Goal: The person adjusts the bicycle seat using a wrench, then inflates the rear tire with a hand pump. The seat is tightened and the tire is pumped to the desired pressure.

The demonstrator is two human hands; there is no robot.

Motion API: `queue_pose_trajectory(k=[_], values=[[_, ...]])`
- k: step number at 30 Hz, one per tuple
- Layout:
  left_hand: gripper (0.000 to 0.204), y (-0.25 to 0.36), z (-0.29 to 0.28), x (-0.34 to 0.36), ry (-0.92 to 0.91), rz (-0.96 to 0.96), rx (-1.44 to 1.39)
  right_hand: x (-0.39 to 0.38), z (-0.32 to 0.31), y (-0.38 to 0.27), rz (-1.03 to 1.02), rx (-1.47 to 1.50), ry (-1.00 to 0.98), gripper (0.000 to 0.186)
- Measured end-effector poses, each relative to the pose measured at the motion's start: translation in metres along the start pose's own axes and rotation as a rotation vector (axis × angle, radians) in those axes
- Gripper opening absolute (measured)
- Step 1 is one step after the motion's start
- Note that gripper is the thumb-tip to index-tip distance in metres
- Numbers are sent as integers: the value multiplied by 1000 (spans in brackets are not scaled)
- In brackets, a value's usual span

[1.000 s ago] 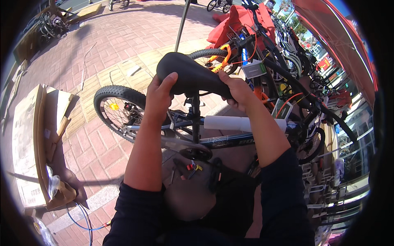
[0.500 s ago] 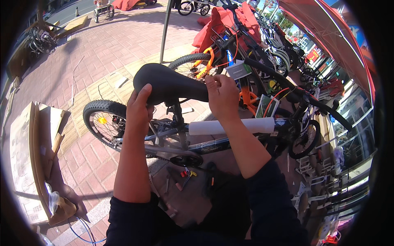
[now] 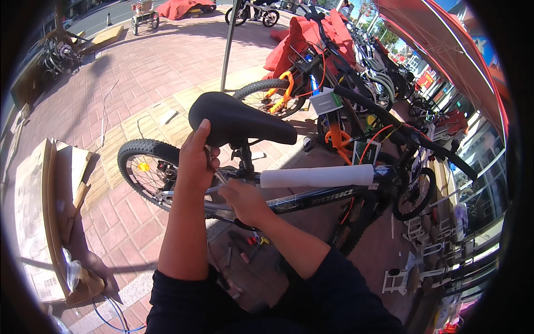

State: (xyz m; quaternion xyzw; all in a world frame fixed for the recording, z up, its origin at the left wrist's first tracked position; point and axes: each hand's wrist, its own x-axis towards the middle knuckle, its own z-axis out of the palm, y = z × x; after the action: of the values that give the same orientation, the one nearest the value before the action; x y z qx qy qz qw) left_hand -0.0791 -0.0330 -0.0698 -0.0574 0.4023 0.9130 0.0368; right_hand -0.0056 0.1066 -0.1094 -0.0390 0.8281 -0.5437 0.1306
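Note:
A black bicycle saddle [image 3: 231, 118] sits on its seat post [image 3: 243, 158], its nose pointing right. My left hand [image 3: 196, 161] grips the saddle's rear near side, the thumb up on its edge and the fingers curled underneath. Just below, my right hand [image 3: 243, 201] is closed on a slim silver metal tool [image 3: 221, 177], perhaps a wrench. The tool's upper end runs toward my left fingers; whether they also hold it is hard to see. Beneath my hands is the dark bicycle frame [image 3: 311, 197], with a white foam sleeve [image 3: 317, 176] on its top tube.
The rear wheel [image 3: 147, 167] stands left, the handlebar [image 3: 409, 128] right. A yellow-handled tool [image 3: 262, 241] and other tools lie on the paving below. Flattened cardboard [image 3: 50, 211] lies at far left. Another bicycle with an orange fork [image 3: 283, 94] stands behind, beside a pole [image 3: 228, 47].
My right hand has left the saddle's nose and come down and left to the silver tool below the saddle. My left hand stays at the saddle's rear. The view has shifted slightly.

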Motion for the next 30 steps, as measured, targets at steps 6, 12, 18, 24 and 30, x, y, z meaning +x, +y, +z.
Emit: queue_pose_trajectory(k=[6,12,18,24,30], values=[[57,-1,-5,1,-39,28,196,-35,-32,22,71,-161,4,25],[50,-5,-2,3,-53,-23,133,-49,-78,21,47,-318,119,21],[50,-3,-6,3,-82,-4,170,-45,-107,-3,-203,-838,233,29],[51,-5,-7,5,-105,-9,183,-30,-111,-25,-284,-1082,191,31],[53,-3,-8,4,-94,-16,200,-18,-100,-68,-150,-1296,184,27]])
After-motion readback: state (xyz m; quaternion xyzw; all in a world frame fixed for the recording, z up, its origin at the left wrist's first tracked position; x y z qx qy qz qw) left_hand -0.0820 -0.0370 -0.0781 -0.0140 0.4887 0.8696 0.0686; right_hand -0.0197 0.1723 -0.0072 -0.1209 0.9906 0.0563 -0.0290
